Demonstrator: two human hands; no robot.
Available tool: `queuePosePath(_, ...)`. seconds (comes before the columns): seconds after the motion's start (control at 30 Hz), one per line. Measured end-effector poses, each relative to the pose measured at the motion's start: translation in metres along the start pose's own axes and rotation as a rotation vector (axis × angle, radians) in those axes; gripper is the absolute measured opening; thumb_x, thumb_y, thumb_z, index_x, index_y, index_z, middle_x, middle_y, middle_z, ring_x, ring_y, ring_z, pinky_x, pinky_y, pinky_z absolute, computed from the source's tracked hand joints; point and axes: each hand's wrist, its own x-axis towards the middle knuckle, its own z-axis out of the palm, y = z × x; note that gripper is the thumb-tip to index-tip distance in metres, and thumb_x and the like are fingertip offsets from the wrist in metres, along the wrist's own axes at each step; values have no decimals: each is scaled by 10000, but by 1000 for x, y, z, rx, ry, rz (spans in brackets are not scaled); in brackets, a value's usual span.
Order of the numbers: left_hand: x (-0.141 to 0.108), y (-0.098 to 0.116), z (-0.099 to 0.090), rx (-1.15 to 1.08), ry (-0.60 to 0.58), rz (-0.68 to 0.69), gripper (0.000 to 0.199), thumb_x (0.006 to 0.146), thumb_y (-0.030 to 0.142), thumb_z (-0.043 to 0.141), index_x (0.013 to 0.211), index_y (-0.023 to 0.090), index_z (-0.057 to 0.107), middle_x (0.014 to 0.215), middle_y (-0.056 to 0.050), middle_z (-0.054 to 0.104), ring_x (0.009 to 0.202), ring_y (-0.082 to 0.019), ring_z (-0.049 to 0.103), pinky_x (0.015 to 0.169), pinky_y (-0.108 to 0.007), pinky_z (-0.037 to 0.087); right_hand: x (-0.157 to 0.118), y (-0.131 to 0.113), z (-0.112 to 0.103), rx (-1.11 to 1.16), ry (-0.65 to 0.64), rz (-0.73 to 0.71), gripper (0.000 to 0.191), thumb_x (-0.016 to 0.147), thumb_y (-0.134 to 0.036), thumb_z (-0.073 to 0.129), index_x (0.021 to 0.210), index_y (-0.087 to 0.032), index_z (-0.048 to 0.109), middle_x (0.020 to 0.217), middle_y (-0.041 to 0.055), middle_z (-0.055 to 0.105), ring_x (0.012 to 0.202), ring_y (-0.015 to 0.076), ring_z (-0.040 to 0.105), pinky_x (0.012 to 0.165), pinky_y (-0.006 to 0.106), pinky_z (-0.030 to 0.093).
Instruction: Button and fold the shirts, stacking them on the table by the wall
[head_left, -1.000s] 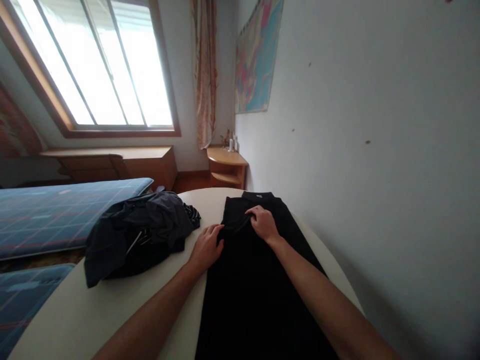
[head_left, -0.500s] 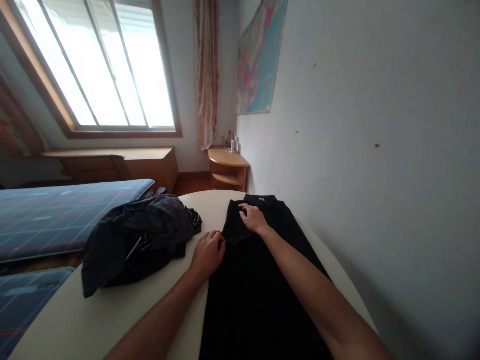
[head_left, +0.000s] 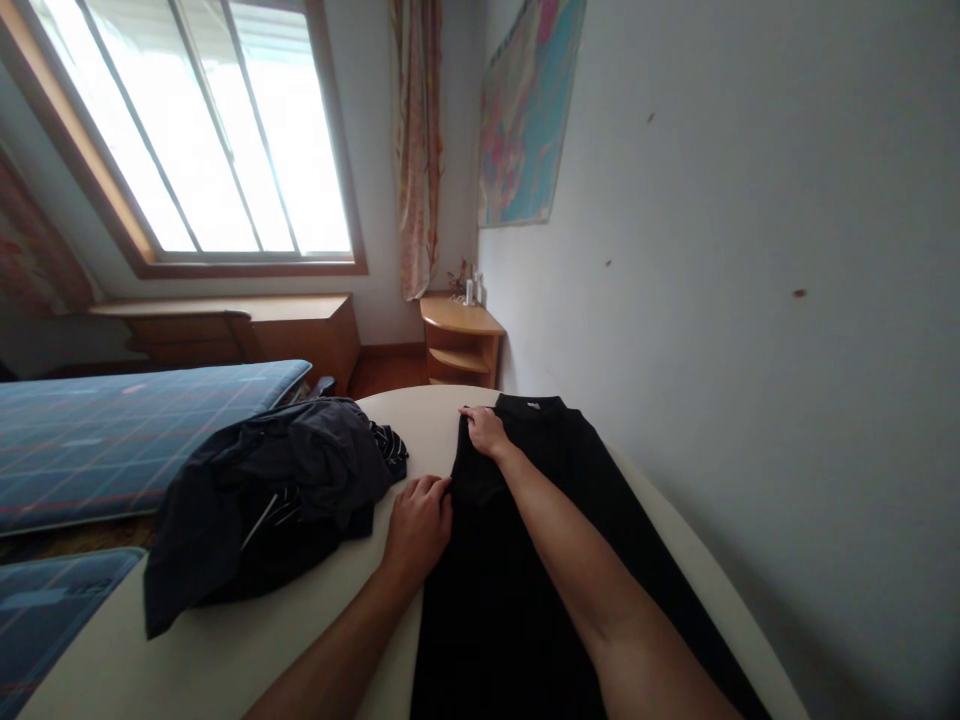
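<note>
A black garment (head_left: pixel 510 600) lies spread lengthwise on a pale round table (head_left: pixel 420 400), its collar with a small light label at the far end. My left hand (head_left: pixel 420 525) is closed on the garment's left edge, fingers pinching the cloth. Farther up, my right hand (head_left: pixel 484 430) is closed on the garment's far left corner, left of the collar. My right forearm crosses over the black cloth. To the left of my left hand sits a crumpled pile of dark clothes (head_left: pixel 300 460), with some white-striped fabric in it.
Beyond the table's left side are blue plaid mattresses (head_left: pixel 150 430). A wooden corner shelf (head_left: pixel 461 318) holding small items stands past the far edge, and a wooden desk (head_left: pixel 300 310) is under the window. A white wall (head_left: pixel 750 400) runs along the right.
My right hand has moved left, from over the cloth to the garment's far left corner, and has closed on it. More of the garment's right side shows. My left hand has barely moved.
</note>
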Motion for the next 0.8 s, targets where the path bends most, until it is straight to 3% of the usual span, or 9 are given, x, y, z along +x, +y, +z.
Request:
queuePosePath(0.13, -1, 2, -4, 11, -18, 6, 350, 913, 122, 517, 1203, 237, 677, 1039, -59, 684, 1001, -226, 598, 930, -354, 456, -5, 4, 2, -29, 4, -22, 471, 979, -276, 415, 1446, -289, 475, 1478, 32, 494, 1324, 211, 448, 1115, 370, 320)
queuePosePath(0.23, -1, 2, -6, 19, -17, -7, 320, 914, 121, 515, 1139, 240, 708, 994, -55, 684, 983, -224, 597, 912, -344, 454, -10, 14, -2, -62, 34, 10, 470, 1016, -364, 330, 1461, -273, 449, 1509, 63, 446, 1329, 234, 432, 1101, 392, 323)
queuePosePath(0.4, 3, 1, -5, 50, -13, -59, 255, 910, 113, 513, 1050, 204, 706, 987, -52, 707, 997, -235, 599, 912, -354, 442, -20, 23, -8, -141, -53, 36, 520, 998, -502, 354, 1449, -273, 475, 1549, 69, 398, 1402, 292, 331, 1140, 476, 242)
queuePosePath(0.53, 4, 3, -7, 99, -14, -102, 188, 903, 130, 531, 974, 195, 693, 972, -56, 715, 978, -246, 605, 894, -362, 430, -27, 9, -7, -182, 39, 7, 513, 1003, -415, 355, 1481, -242, 424, 1537, 103, 407, 1384, 271, 350, 1135, 449, 236)
queuePosePath(0.63, 3, 4, -9, 124, 0, -71, 187, 906, 178, 563, 1044, 220, 683, 999, -56, 708, 1003, -252, 600, 887, -367, 419, -30, -6, -2, -157, -37, -64, 519, 1002, -424, 332, 1464, -222, 451, 1518, 105, 437, 1381, 261, 364, 1124, 421, 262)
queuePosePath(0.8, 3, 2, -10, 156, -19, -45, 155, 941, 238, 545, 998, 255, 688, 972, -42, 705, 971, -234, 605, 838, -345, 416, -33, -16, 8, -105, -136, 12, 584, 1006, -486, 266, 1523, -229, 357, 1622, 91, 244, 1467, 278, 236, 1164, 473, 180)
